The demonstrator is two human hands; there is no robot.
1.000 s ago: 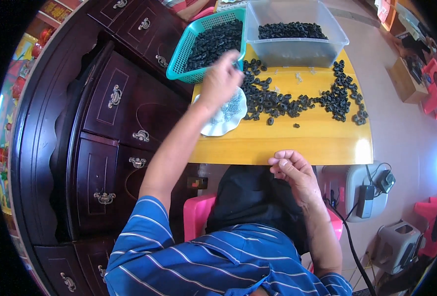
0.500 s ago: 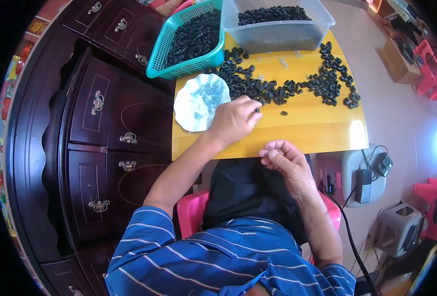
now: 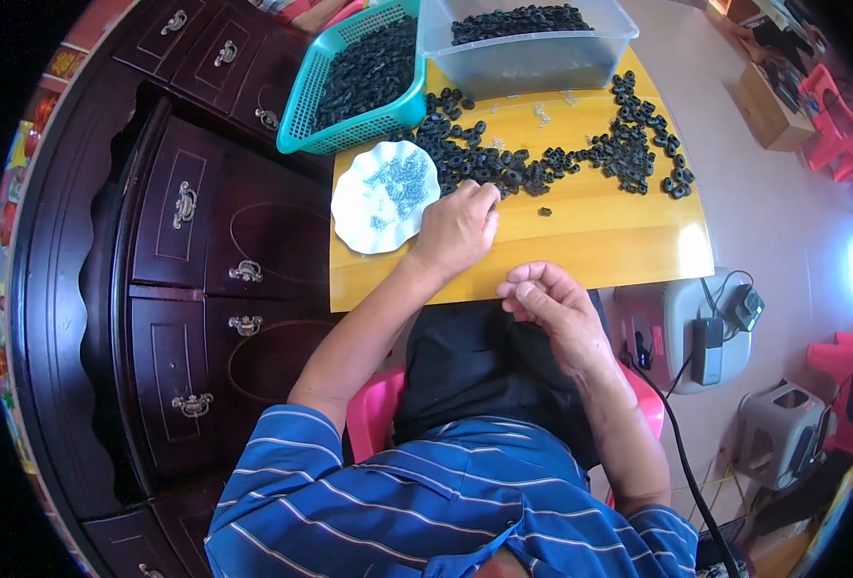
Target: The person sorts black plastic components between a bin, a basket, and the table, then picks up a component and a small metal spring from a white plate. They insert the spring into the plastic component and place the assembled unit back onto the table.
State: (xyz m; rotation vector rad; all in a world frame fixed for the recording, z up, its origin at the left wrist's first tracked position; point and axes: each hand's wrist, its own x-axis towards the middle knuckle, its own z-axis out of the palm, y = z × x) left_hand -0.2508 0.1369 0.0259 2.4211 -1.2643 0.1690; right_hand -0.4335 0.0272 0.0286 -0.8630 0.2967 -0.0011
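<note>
Black pieces (image 3: 513, 173) lie at one o'clock from the left hand (image 3: 458, 229), its fingertips drawn in at the pile's near edge; I can't tell whether they grip one. The dish (image 3: 359, 214) sits at ten. At four, the right hand (image 3: 554, 303) has thumb and fingers close together, contents unclear. I'd pinch a single piece by its sides, wrist clear of the dish.
</note>
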